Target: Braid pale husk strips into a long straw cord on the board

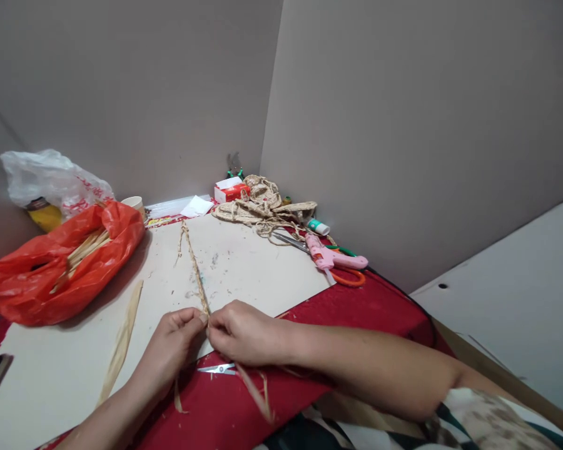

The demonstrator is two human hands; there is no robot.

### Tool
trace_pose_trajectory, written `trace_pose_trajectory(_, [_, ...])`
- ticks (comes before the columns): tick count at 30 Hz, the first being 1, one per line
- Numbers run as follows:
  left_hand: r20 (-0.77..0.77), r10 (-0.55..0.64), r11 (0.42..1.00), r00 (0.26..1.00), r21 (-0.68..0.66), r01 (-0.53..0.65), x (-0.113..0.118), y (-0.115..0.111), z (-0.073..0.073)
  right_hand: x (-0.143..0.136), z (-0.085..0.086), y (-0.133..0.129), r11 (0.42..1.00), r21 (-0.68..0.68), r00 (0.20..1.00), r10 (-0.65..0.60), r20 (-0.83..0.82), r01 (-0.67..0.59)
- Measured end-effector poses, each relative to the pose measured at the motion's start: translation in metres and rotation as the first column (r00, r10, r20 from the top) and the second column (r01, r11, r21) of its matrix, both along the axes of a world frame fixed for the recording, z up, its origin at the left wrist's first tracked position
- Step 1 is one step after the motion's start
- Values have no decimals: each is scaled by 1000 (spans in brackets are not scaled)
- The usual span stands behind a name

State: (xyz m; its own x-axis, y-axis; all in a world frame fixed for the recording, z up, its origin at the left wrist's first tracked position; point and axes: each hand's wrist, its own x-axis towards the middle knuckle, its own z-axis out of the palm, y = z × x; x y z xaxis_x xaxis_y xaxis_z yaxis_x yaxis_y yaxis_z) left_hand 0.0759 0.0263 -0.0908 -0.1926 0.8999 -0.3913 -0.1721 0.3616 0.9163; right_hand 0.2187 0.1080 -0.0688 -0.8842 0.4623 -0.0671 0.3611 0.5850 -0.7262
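A thin braided straw cord (196, 269) runs from the far part of the white board (258, 269) toward me. At its near end, my left hand (181, 334) pinches the braid between thumb and fingers. Touching it from the right, my right hand (244, 331) is closed on the same end. Loose straw strands (258, 397) hang below both hands over the red cloth (216, 412). Small scissors (218, 369) lie just beneath the right hand, their handles hidden. One wide dry strip (122, 344) rests on the board left of my hands.
An orange-red plastic bag (94, 269) of straw sits at the left, with a clear bag (51, 181) behind it. Coiled braided cord (263, 206), a pink glue gun (333, 255) and orange-handled scissors (349, 276) lie at the back right. Grey walls (403, 125) stand behind.
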Motion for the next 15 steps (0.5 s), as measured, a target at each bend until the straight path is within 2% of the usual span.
trace_pose_trajectory(9, [44, 53, 999, 998, -3, -53, -5, 1, -13, -4, -14, -3, 991, 131, 996, 0, -90, 11])
trace_pose_trajectory(13, [73, 60, 998, 995, 31, -63, -5, 2, -19, -6, -12, -4, 999, 44, 997, -13, -76, 16])
trace_pose_trajectory(15, [88, 64, 997, 994, 36, -67, -5, 2, -20, -6, -12, -4, 998, 53, 998, -13, -53, 15])
